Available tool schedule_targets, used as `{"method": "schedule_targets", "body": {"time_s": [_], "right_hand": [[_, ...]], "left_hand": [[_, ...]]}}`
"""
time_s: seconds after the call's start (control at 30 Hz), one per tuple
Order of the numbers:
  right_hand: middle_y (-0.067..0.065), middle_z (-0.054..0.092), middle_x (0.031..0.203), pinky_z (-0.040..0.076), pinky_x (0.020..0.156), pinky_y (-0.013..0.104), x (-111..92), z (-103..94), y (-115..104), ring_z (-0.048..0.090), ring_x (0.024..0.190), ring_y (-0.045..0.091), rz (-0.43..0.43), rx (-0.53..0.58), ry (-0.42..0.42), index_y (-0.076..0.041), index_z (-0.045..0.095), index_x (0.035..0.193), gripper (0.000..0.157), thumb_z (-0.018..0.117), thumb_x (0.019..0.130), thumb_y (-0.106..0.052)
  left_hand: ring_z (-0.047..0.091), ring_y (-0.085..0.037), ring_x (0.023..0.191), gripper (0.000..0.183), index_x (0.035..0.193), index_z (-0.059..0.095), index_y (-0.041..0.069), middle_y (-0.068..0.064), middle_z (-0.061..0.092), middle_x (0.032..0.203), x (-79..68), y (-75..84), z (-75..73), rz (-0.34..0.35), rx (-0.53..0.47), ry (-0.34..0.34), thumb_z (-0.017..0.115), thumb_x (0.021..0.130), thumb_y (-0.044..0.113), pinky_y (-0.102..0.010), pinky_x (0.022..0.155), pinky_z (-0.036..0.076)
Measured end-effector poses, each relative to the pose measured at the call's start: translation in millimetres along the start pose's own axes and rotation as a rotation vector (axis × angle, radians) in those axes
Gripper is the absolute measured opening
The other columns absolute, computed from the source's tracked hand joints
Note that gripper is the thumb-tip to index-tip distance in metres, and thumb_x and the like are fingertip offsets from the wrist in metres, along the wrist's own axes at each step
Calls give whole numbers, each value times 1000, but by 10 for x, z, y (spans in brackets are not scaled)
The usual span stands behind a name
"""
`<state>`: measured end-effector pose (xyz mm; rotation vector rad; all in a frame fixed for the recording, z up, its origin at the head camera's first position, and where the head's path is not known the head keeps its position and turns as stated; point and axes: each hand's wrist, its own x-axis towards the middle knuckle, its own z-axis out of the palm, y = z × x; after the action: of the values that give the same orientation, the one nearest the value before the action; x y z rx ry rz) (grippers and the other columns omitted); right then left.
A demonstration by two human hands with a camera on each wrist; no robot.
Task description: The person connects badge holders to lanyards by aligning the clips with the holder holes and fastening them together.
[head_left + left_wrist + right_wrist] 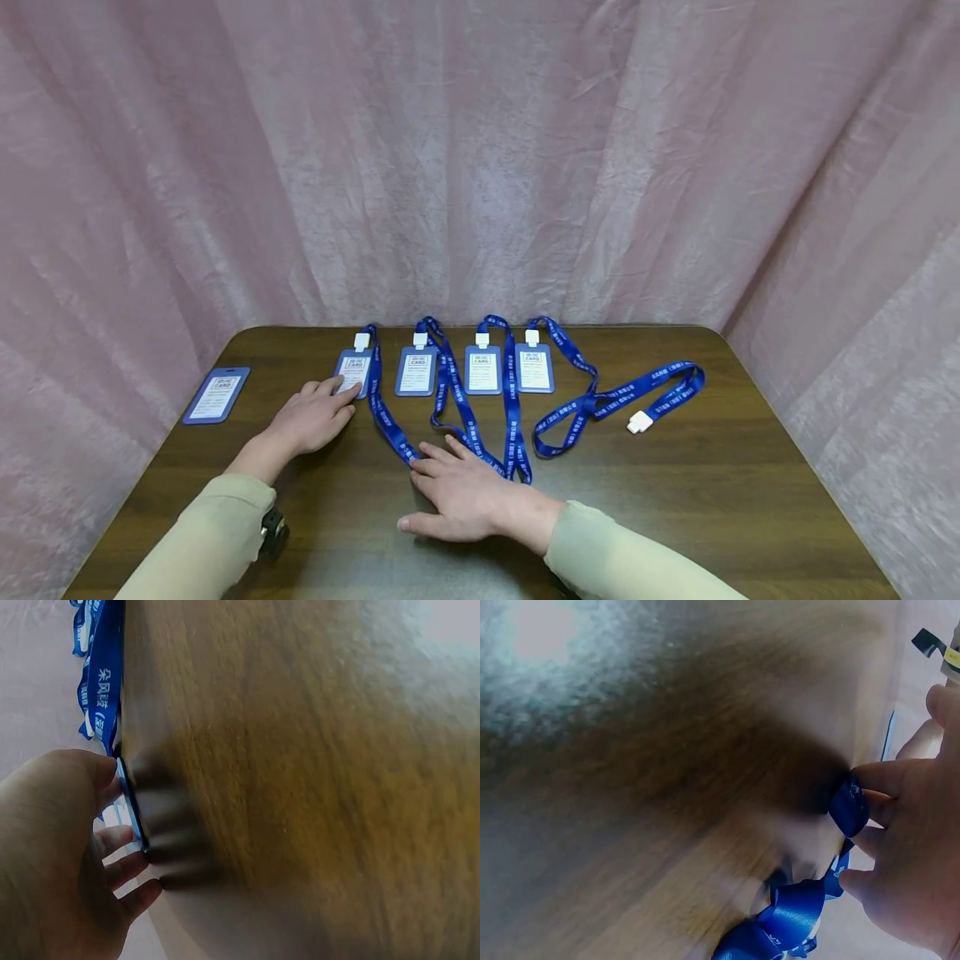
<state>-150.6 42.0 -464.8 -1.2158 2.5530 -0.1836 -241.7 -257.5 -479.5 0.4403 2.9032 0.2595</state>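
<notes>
Several blue-framed ID badges with white clips lie in a row on blue lanyards. At the leftmost clipped ID badge (354,367), my left hand (311,417) reaches in from the front. Its thumb and fingertips (127,838) touch the badge's lower part near opposite edges, and the fingers are relaxed. My right hand (468,496) rests palm down with spread fingers; its fingertips touch the blue lanyard (392,429) of that badge, where the straps meet. In the right wrist view, the lanyard (849,806) lies at the fingertips, with the thumb apart from it.
A loose ID badge (217,396) without a strap lies at the table's left edge. Right of the row, a lanyard (577,412) curls across the wood, ending in a white clip (640,422). Pink curtains (480,167) hang behind the brown table (712,517).
</notes>
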Motion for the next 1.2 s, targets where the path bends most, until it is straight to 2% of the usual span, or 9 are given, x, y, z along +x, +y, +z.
{"method": "schedule_targets", "body": {"time_s": [0.33, 0.53, 0.7, 0.8, 1.03, 1.2], "right_hand": [[-4, 39, 161, 8, 125, 48, 54, -10, -18, 15, 155, 16, 34, 9, 12, -16, 51, 153, 90, 21, 97, -80], [-6, 44, 158, 11, 125, 48, 74, 7, 15, 18, 155, 16, 24, 39, 53, -16, 56, 149, 84, 24, 99, -76], [-4, 32, 165, 8, 125, 48, 23, 13, 78, 13, 155, 16, -23, 62, 82, -19, 50, 153, 80, 23, 101, -73], [-3, 27, 167, 8, 125, 48, -36, -12, 137, 11, 156, 17, -48, 76, 118, -22, 46, 156, 75, 25, 103, -70], [2, 35, 164, 10, 124, 52, -309, -71, 380, 16, 156, 23, -33, 102, 206, -19, 49, 154, 66, 38, 105, -61], [4, 38, 163, 11, 123, 56, -618, -58, 624, 19, 155, 27, 19, 106, 259, -18, 49, 154, 60, 48, 105, -53]], "left_hand": [[30, -54, 140, 55, 159, 39, 15, -27, 29, 162, 43, 7, 20, -23, 12, -14, 45, 108, 35, -70, 110, 28], [27, -55, 141, 61, 163, 30, 14, -25, 23, 165, 43, -80, 91, -11, -47, 5, 43, 109, 38, -73, 109, 25], [25, -59, 140, 64, 164, 23, 12, -27, 15, 166, 34, -102, 82, 16, -116, 24, 42, 109, 39, -76, 107, 26], [24, -61, 141, 65, 164, 23, 9, -30, 13, 166, 6, -71, 29, 23, -132, 21, 43, 109, 38, -77, 107, 25], [25, -58, 143, 65, 161, 30, 4, -34, 19, 162, -88, 71, -25, 87, -76, 67, 46, 109, 40, -72, 112, 24], [27, -56, 144, 68, 161, 33, 10, -30, 25, 163, -133, 229, 0, 167, -55, 114, 45, 108, 50, -74, 112, 21]]}}
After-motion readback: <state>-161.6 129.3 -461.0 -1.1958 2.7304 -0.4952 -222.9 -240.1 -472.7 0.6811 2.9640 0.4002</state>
